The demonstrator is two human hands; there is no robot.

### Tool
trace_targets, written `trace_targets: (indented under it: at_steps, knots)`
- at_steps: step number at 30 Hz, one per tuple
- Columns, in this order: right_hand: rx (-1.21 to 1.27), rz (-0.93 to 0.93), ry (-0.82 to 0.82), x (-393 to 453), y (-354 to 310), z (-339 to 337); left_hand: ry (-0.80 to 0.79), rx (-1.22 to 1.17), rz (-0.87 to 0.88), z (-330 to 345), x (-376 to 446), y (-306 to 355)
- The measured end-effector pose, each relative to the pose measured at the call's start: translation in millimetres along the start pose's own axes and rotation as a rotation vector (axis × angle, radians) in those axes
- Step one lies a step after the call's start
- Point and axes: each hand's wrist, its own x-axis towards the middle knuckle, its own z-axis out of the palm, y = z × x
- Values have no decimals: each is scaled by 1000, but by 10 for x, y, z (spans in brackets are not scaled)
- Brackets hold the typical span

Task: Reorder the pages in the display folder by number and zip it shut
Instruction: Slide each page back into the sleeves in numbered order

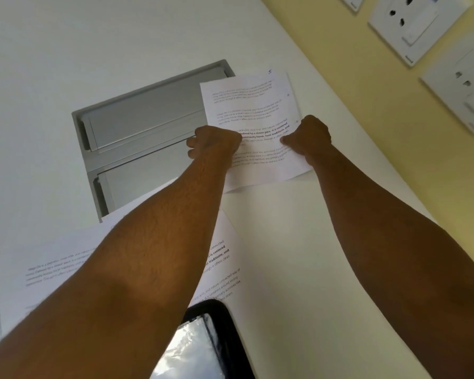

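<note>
From the head camera, a white surface (pixel 66 64) fills most of the picture and meets a pale yellow wall (pixel 353 77) at the right. White wall sockets (pixel 416 26) are mounted on that wall. A grey metal cable hatch (pixel 148 116) is set flush into the surface, its two flaps lying side by side.

A printed page (pixel 255 105) is held out far from the body, over the hatch's right end and the surface beyond it. Its long axis runs away from the person, tilted slightly right, and the top edge with a handwritten 5 points away. The left hand (pixel 216 140) grips the page's left edge with curled fingers, and the right hand (pixel 309 138) grips its right edge the same way; the hands are apart, one at each side.

Nearer the body, other printed pages (pixel 52 269) lie on the surface, largely covered by the left forearm. At the bottom edge lies the black-rimmed display folder (pixel 203 346), its clear glossy cover reflecting light, partly hidden under the same forearm.
</note>
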Motion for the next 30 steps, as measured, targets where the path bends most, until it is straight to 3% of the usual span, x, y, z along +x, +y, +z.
trace_targets:
  at_steps: [6,11,18,25,30]
  knots:
    - [189,-229,76,-349,82,-327,-176,-191,95,-192,-208,-203]
    - [413,-330,122,-1058,217,-554,-164,-171,205,-666,-709,-479]
    - [741,-304,-97,-2286,430,-383,-136,-354,247,-1598,-1609,-1151]
    - [892,-199,-484,-3238,663,-39,-131,-413,147,-2191,-2346,-2189]
    - [832,-87,-455,-3728,777,273,-171,-458,16,-2276,-2663,-3053]
